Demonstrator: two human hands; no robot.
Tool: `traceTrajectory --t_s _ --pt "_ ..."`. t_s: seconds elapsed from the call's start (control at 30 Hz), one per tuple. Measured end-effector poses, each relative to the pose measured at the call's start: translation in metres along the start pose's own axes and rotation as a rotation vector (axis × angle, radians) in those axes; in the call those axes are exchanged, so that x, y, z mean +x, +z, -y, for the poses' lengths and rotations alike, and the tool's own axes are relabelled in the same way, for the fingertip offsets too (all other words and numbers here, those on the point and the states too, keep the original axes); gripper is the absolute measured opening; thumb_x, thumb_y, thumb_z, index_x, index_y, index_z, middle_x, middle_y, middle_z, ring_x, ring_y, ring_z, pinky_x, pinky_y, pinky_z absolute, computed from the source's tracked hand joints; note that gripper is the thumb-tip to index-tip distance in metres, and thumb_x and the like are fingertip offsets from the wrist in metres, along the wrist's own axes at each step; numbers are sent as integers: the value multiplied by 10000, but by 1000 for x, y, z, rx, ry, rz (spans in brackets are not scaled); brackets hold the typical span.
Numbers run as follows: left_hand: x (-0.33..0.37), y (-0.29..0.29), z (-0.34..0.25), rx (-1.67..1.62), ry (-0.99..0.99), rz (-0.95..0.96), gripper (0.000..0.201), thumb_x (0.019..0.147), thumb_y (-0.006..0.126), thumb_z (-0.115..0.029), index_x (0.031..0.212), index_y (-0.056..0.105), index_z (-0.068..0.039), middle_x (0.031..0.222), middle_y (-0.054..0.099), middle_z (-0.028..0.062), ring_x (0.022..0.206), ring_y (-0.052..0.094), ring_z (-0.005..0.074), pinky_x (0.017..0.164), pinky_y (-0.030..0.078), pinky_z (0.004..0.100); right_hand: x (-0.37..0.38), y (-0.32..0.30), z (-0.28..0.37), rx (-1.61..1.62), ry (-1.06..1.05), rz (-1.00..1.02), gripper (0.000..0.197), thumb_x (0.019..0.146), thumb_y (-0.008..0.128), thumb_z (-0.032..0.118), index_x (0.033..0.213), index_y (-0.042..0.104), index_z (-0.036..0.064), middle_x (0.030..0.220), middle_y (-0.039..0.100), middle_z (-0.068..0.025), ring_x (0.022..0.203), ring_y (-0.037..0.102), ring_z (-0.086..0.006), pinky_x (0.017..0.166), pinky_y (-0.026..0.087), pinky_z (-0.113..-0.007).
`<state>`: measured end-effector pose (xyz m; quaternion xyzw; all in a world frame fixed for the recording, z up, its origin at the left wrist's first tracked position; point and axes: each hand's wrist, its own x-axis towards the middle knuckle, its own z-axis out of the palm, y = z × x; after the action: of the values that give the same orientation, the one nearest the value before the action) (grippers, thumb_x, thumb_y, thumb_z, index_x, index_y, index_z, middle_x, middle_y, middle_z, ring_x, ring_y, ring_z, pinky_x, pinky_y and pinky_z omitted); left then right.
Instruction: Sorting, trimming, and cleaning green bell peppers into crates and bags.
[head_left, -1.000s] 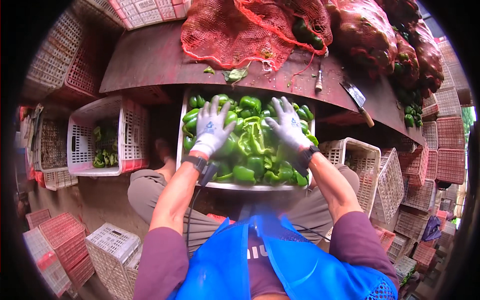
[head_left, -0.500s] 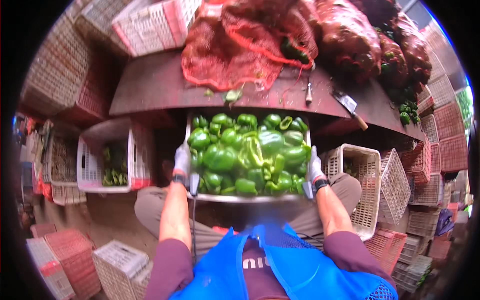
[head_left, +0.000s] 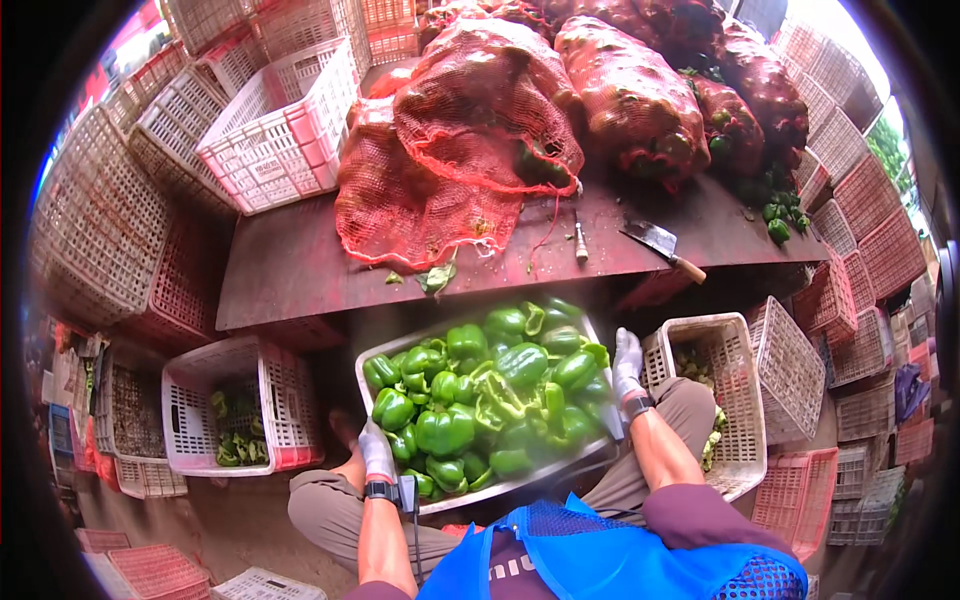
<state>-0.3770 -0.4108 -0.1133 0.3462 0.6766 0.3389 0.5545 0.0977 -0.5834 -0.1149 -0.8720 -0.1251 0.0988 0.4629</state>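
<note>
A pale-rimmed tray heaped with green bell peppers is in front of my body, turned so that its left side lies nearer to me. Some of the peppers are cut open. My gloved left hand is closed on the tray's left side near the front corner. On the right side, my gloved right hand lies along the outside of the tray; its grip is partly hidden. A dark band circles each wrist, with a small grey device beside it.
Beyond the tray stands a low table with red mesh sacks, a cleaver and a small knife. A white crate with green scraps stands left, and another crate right. Stacked crates surround the place.
The tray has turned, its left side coming nearer to me and its right side going farther away. My hands have moved along with it. My view has tilted up, showing more of the table.
</note>
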Motion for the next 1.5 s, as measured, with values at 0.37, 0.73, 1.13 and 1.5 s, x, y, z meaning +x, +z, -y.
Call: traceTrajectory --t_s 0.37,0.73,1.13,1.5 --pt "22 -39 6 381 470 -345 365 982 454 -183 1239 571 48 1203 593 201 1089 564 295 972 431 384 106 150 316 -520 -639 177 592 874 592 424 1337 464 77 1320 496 -182 1220 483 -357 972 416 -480" --pt "-41 52 -109 538 891 -17 332 904 512 -112 1188 612 26 1098 631 187 1047 599 320 954 450 392 185 228 352 -731 -213 71 842 843 596 404 1540 164 212 1409 420 -250 1287 438 -429 959 422 -579" --pt "-33 162 -197 -44 434 667 600 999 470 -377 1492 295 -82 1352 506 119 1032 577 171 850 469 290 119 167 282 855 -241 682 1194 657 838 170 1547 44 119 1255 522 -172 1141 533 -264 971 449 -357" --pt "-34 207 -173 -536 100 787 465 921 598 -337 1318 520 -107 1248 592 68 1098 598 209 953 494 382 1 51 260 214 -584 953 781 830 682 352 1438 328 14 1340 456 -267 1270 452 -387 1058 375 -439"
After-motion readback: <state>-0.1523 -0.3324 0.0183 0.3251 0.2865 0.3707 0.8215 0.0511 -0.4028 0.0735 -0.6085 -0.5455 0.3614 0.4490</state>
